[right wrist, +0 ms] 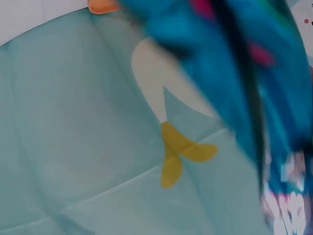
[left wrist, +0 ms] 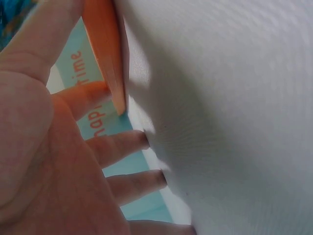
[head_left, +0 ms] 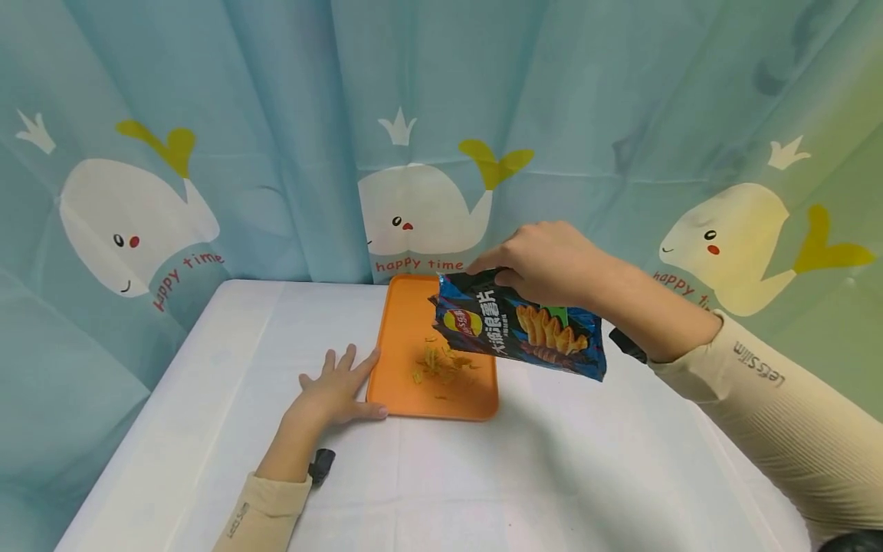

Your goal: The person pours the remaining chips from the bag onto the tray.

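Note:
In the head view my right hand grips the upper edge of a dark blue chip bag and holds it tipped sideways above an orange tray. Several yellow wavy potato chips lie in a small heap on the tray, partly behind the bag. With fingers spread, my left hand touches the tray's left edge by thumb and forefinger; the other fingertips rest on the white cloth. The left wrist view shows this hand beside the tray's side wall. The bag looks blurred in the right wrist view.
A white-covered table bears the tray near its far edge. Behind it hangs a light blue curtain printed with white whales and red lettering. The right forearm and its beige sleeve reach across the right side.

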{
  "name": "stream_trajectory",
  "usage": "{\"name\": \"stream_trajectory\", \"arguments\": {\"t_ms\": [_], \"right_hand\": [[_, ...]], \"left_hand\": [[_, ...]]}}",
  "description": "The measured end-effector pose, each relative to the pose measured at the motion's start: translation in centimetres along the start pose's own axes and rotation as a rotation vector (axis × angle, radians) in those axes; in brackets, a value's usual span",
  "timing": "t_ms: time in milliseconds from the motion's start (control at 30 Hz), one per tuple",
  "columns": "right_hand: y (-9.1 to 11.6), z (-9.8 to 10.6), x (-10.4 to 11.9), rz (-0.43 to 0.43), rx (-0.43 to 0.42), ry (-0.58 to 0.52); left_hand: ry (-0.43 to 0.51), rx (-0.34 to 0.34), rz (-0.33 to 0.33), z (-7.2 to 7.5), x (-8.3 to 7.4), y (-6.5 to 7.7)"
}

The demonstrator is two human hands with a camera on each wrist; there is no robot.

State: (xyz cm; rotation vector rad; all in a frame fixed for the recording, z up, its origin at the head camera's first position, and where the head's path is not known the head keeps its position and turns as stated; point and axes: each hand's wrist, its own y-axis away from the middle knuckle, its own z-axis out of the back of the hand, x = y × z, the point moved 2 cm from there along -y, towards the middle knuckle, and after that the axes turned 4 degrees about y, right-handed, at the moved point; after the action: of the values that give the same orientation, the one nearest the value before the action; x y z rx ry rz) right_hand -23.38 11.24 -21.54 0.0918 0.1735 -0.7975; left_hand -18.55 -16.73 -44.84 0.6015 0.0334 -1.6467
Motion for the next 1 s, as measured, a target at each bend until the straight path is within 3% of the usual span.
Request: {"name": "stream_trajectory", "arguments": {"t_ms": [1000], "right_hand": [[0.22, 0.62, -0.13, 0.017, -0.03, -0.011]], "left_hand": [[0.012, -0.019, -0.004, 0.01, 0.06, 0.04]]}}
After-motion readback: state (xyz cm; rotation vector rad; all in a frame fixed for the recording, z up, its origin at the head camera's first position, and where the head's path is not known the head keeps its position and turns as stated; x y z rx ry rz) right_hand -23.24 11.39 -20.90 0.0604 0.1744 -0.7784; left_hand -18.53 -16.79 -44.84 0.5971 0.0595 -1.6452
